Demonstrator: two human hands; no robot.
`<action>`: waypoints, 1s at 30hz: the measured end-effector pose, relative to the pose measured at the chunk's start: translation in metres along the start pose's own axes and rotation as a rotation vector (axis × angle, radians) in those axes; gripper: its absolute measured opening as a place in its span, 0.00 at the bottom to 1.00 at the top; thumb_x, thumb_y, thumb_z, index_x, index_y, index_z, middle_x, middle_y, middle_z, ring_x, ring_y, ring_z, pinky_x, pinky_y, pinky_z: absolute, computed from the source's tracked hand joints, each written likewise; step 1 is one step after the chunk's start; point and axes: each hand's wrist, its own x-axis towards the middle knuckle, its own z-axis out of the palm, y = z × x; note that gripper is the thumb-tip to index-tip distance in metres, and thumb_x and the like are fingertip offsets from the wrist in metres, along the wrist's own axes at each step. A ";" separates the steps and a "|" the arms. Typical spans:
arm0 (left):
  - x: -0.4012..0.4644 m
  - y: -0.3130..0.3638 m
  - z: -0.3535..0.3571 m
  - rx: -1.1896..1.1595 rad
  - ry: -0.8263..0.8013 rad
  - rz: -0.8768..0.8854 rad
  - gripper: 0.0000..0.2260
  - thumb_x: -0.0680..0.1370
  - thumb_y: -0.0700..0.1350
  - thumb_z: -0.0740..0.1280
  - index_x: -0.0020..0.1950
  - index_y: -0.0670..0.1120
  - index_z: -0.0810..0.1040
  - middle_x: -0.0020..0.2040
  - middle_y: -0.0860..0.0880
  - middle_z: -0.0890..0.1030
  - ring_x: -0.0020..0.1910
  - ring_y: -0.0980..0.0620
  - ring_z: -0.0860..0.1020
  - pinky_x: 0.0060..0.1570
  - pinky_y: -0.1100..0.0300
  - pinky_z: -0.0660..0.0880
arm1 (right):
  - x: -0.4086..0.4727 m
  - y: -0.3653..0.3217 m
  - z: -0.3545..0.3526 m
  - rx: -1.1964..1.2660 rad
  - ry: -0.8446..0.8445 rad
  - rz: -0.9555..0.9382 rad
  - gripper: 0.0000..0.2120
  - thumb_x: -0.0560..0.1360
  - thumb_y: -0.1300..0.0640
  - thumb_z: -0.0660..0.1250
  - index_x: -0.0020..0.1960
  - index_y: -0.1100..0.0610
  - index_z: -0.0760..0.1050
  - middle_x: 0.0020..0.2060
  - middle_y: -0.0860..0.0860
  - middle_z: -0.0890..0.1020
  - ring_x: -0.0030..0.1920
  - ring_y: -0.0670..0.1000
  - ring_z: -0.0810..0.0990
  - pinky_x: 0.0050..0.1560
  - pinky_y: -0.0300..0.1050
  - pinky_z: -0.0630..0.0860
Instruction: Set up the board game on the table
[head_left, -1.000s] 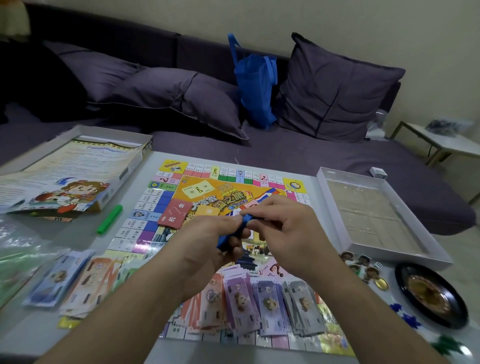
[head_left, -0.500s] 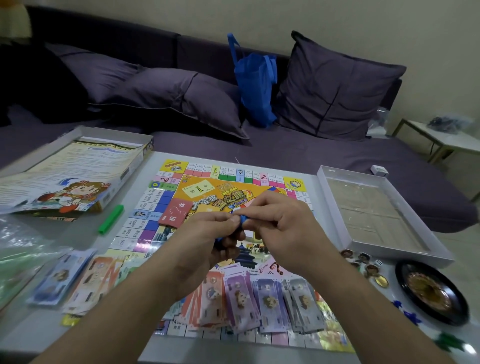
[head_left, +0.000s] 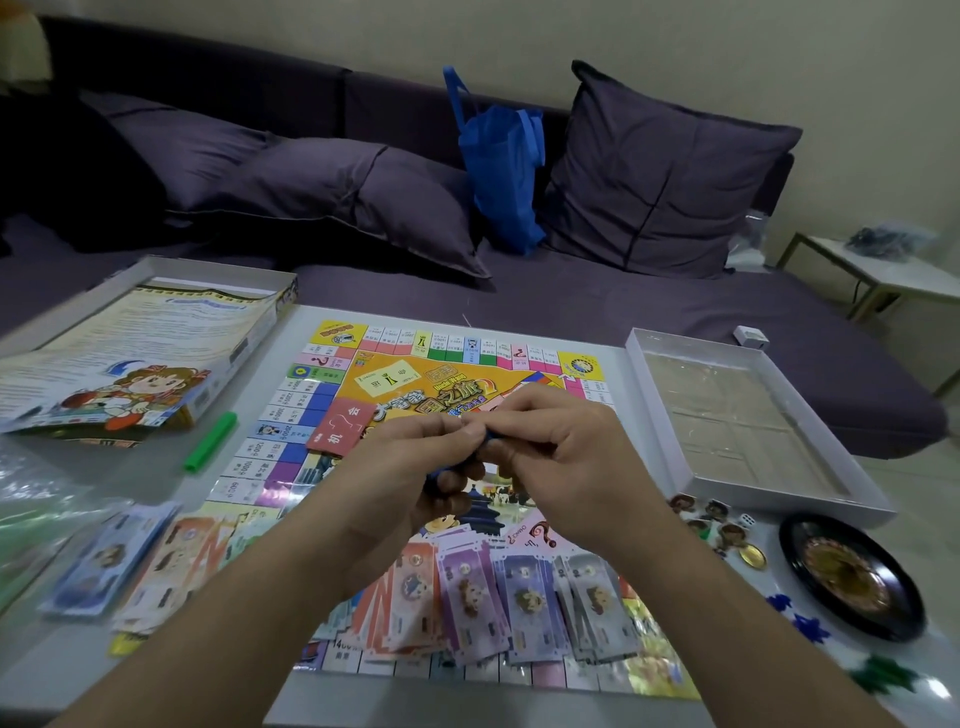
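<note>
The colourful game board (head_left: 415, 374) lies flat on the white table. Above its middle, my left hand (head_left: 415, 467) and my right hand (head_left: 561, 462) meet, both pinching a small dark blue piece (head_left: 488, 440) that is mostly hidden by the fingers. Fanned paper money (head_left: 498, 597) covers the board's near edge. A red card stack (head_left: 340, 426) sits on the board just left of my hands. More banknotes (head_left: 130, 556) lie left of the board.
A green stick (head_left: 210, 441) and the box lid with a rules sheet (head_left: 130, 364) lie at the left. The white box tray (head_left: 748, 415) stands at the right, with character tokens (head_left: 711, 519), a die, a gold coin and a black roulette wheel (head_left: 852, 571) near it. A sofa is behind.
Both hands have lifted slightly and closed tighter around the blue piece, which shows less than before. Everything on the table stays put.
</note>
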 end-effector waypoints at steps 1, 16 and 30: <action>0.001 0.000 0.001 0.000 0.004 0.001 0.10 0.81 0.42 0.68 0.55 0.35 0.83 0.36 0.46 0.78 0.32 0.52 0.70 0.41 0.55 0.74 | -0.001 0.000 -0.001 0.036 0.019 0.046 0.15 0.79 0.64 0.73 0.63 0.53 0.85 0.47 0.43 0.83 0.48 0.46 0.82 0.47 0.37 0.80; 0.006 -0.002 -0.002 -0.102 0.049 -0.032 0.07 0.81 0.39 0.69 0.53 0.36 0.84 0.39 0.44 0.80 0.33 0.52 0.72 0.41 0.55 0.76 | 0.005 -0.015 0.006 0.545 0.285 0.330 0.07 0.74 0.69 0.76 0.47 0.59 0.84 0.44 0.56 0.88 0.49 0.55 0.88 0.55 0.52 0.84; -0.001 -0.003 -0.004 -0.259 -0.101 -0.058 0.11 0.81 0.41 0.67 0.57 0.35 0.83 0.41 0.44 0.76 0.33 0.53 0.68 0.36 0.60 0.70 | -0.001 -0.022 0.027 0.741 0.314 0.390 0.03 0.72 0.63 0.76 0.43 0.57 0.85 0.45 0.58 0.87 0.52 0.59 0.87 0.56 0.50 0.82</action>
